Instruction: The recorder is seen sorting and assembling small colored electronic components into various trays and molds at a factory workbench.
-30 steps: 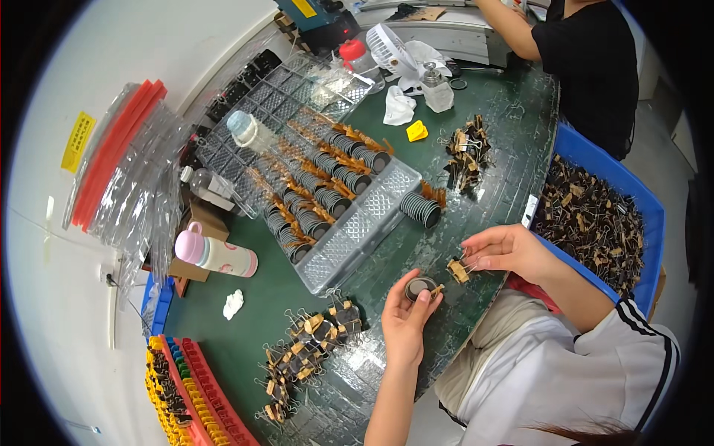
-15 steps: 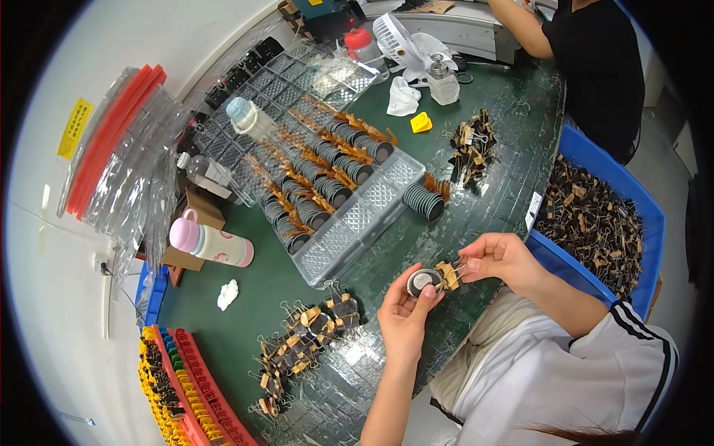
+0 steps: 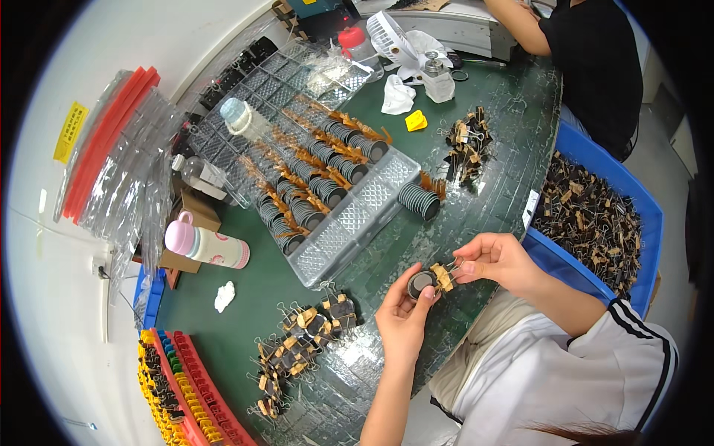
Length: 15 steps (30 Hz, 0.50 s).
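Note:
My left hand [image 3: 401, 316] holds a small round black disc part [image 3: 422, 282] between thumb and fingers, just above the green table's near edge. My right hand [image 3: 497, 260] pinches a binder clip with an orange-brown tab [image 3: 444, 276] against the disc's right side. A short stack of black discs [image 3: 419, 201] lies on the table above my hands. A clear compartment tray [image 3: 349, 223] holds rows of stacked discs with orange tabs. A pile of clipped parts [image 3: 301, 342] lies to the left of my left hand.
A blue bin [image 3: 554, 256] full of dark clips stands at my right. A second clip pile [image 3: 467, 145] lies farther back. A pink bottle [image 3: 204, 245], plastic bags [image 3: 126, 175], red and yellow strips [image 3: 182, 398], a white fan [image 3: 390, 37] and another person in black [image 3: 595, 59] ring the table.
Both hands have lifted slightly and come together: the right hand has brought the clip up against the disc in my left hand. The view has shifted a little.

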Each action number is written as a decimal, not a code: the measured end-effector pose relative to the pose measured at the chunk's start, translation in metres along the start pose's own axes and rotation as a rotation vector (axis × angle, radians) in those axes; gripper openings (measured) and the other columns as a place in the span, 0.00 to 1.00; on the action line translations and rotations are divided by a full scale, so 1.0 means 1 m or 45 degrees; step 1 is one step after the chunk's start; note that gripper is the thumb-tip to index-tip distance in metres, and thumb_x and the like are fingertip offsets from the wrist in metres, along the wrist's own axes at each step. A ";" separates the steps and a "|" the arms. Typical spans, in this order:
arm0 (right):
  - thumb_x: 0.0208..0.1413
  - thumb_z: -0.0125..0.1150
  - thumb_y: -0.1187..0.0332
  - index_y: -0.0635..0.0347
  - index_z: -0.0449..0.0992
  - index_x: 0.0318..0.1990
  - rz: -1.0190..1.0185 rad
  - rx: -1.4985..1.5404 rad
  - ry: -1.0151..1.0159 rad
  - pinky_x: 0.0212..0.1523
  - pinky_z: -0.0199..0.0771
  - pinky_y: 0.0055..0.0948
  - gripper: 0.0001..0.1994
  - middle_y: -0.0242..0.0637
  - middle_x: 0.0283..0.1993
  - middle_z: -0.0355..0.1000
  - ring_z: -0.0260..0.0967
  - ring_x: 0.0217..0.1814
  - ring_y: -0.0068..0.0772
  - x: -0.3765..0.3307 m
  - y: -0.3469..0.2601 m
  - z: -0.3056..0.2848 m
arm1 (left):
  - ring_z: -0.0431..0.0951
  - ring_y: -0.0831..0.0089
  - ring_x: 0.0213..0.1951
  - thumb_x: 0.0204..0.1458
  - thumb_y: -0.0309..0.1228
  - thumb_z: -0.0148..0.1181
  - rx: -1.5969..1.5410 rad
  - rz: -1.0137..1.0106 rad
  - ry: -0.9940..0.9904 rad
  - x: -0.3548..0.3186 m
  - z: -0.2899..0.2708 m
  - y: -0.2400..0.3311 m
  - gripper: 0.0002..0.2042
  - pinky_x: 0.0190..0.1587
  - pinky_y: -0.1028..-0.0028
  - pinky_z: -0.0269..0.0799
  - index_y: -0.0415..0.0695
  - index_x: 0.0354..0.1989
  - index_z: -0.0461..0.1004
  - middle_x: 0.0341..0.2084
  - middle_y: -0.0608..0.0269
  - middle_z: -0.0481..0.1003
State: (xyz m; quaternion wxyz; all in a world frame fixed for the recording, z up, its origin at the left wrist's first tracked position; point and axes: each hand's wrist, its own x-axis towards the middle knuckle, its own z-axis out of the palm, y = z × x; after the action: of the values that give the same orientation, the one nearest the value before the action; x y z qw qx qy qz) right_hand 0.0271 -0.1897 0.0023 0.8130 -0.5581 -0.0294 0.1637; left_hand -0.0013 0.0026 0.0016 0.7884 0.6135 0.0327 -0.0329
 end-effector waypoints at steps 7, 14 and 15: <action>0.54 0.60 0.75 0.72 0.71 0.45 -0.012 -0.012 0.010 0.46 0.78 0.30 0.13 0.42 0.41 0.73 0.74 0.43 0.31 0.001 0.001 0.000 | 0.74 0.70 0.45 0.52 0.20 0.57 0.015 -0.013 0.004 0.001 0.000 0.000 0.19 0.48 0.67 0.78 0.33 0.54 0.66 0.43 0.54 0.72; 0.50 0.64 0.77 0.70 0.70 0.47 -0.006 -0.041 -0.034 0.48 0.74 0.24 0.16 0.38 0.41 0.71 0.73 0.45 0.28 0.000 0.001 0.001 | 0.74 0.73 0.43 0.52 0.19 0.57 -0.004 -0.019 0.027 0.000 -0.001 0.004 0.20 0.48 0.72 0.76 0.34 0.55 0.66 0.42 0.56 0.72; 0.49 0.64 0.77 0.69 0.70 0.47 -0.008 -0.033 -0.030 0.48 0.74 0.23 0.17 0.38 0.41 0.71 0.73 0.45 0.27 -0.001 0.003 0.001 | 0.74 0.73 0.43 0.52 0.19 0.57 -0.009 -0.013 0.011 0.001 0.000 0.004 0.20 0.48 0.72 0.76 0.34 0.55 0.66 0.42 0.56 0.72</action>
State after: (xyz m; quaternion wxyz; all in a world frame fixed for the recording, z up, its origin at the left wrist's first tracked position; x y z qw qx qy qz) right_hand 0.0256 -0.1880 0.0000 0.8059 -0.5664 -0.0429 0.1672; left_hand -0.0001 0.0035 0.0050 0.7901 0.6107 0.0395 -0.0342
